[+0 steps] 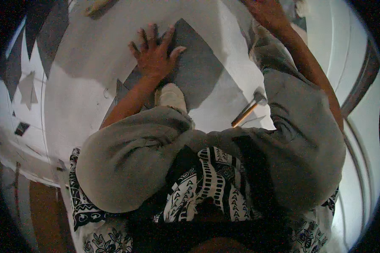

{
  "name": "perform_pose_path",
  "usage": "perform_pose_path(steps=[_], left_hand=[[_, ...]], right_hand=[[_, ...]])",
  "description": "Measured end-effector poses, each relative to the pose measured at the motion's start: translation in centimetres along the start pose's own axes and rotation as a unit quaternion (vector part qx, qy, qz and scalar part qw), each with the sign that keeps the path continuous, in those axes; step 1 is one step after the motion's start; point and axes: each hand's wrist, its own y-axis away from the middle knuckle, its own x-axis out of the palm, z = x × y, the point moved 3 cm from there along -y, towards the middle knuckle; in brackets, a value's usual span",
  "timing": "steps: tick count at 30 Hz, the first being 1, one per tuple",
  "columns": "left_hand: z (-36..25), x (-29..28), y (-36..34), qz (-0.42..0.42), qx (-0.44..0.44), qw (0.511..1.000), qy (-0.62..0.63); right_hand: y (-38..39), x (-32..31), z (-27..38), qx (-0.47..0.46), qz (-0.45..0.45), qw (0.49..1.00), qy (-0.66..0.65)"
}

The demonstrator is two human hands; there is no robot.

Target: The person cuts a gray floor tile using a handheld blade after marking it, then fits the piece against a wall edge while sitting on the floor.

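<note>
My left hand lies with its fingers spread at the edge of a dark grey angular area of the floor surface; whether that is a loose piece or part of the floor I cannot tell. Nothing is in that hand. At the top right, my right hand reaches past the right knee, its fingers cut off by the picture's upper edge. A hammer-like tool with a grey head and an orange-brown handle lies on a white patch between my legs, apart from both hands.
Just below my left hand is a light-coloured shoe. A pale elongated object lies at the upper left. Grey and white angular shapes, one a star, mark the surface at the far left. A pale wall or panel runs along the right.
</note>
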Motion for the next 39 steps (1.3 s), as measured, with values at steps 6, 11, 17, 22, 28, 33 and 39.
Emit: perform_pose_path(steps=[6,11,17,22,28,33,39], left_hand=[[0.8,1.3,0.6,-0.064,0.033,0.997,-0.022],[-0.1,1.2,1.1,-0.085,0.056,0.995,0.020],[-0.2,-0.6,1.5,-0.063,0.042,0.997,-0.018],[0.0,0.3,1.1,-0.006,0.040,0.995,-0.096],[-3.4,0.8,1.2,0.017,-0.061,0.998,-0.016],[-2.6,2.3,1.1,0.028,-0.079,0.996,0.001],[-2.6,2.6,1.4,0.076,-0.106,0.991,-0.030]], right_hand=[[12.6,7.7,-4.4,0.146,0.082,0.985,-0.042],[18.1,15.0,-8.7,0.157,0.063,0.986,-0.009],[13.8,15.9,-7.9,0.065,0.039,0.997,-0.004],[12.7,16.0,-7.0,0.022,0.076,0.995,0.067],[11.9,17.4,-9.3,-0.022,0.104,0.993,0.055],[11.5,18.5,-12.0,-0.129,0.045,0.989,-0.064],[12.6,18.6,-9.8,0.027,0.101,0.995,0.000]])
